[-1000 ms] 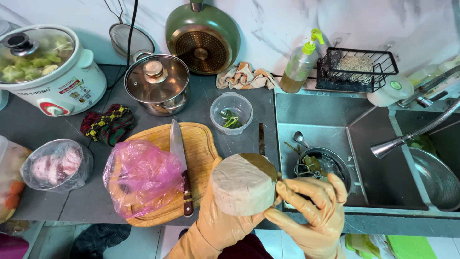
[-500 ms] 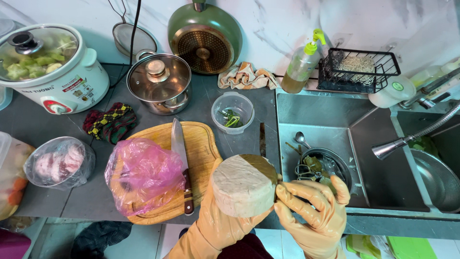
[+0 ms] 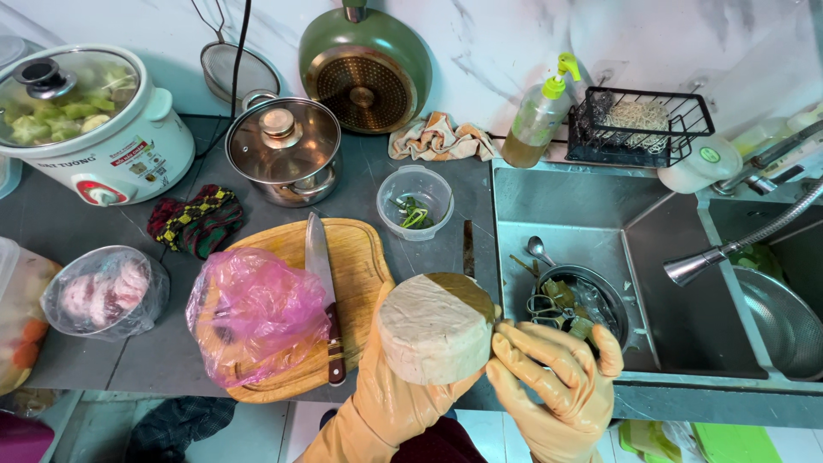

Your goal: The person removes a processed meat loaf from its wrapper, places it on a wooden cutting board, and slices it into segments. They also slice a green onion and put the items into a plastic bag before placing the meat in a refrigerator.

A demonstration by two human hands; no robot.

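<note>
Both hands wear yellow rubber gloves. My left hand (image 3: pixel 386 390) grips a thick, pale round cake (image 3: pixel 433 330) from below, held over the counter's front edge. My right hand (image 3: pixel 553 377) pinches the brownish wrapping at the cake's right rim. Left of the cake lies a wooden cutting board (image 3: pixel 356 274) with a knife (image 3: pixel 324 291) and a crumpled pink plastic bag (image 3: pixel 253 313) on it.
On the grey counter stand a rice cooker (image 3: pixel 86 124), a lidded steel pot (image 3: pixel 285 154), a small plastic tub of greens (image 3: pixel 416 201), a knitted cloth (image 3: pixel 197 220) and a wrapped bowl (image 3: pixel 103 291). The sink (image 3: pixel 660 249) at right holds a strainer with scraps; a faucet (image 3: pixel 737 244) reaches over it.
My right hand's fingers have shifted slightly at the cake's right rim; the cake stays in the same place. Nothing else moved.
</note>
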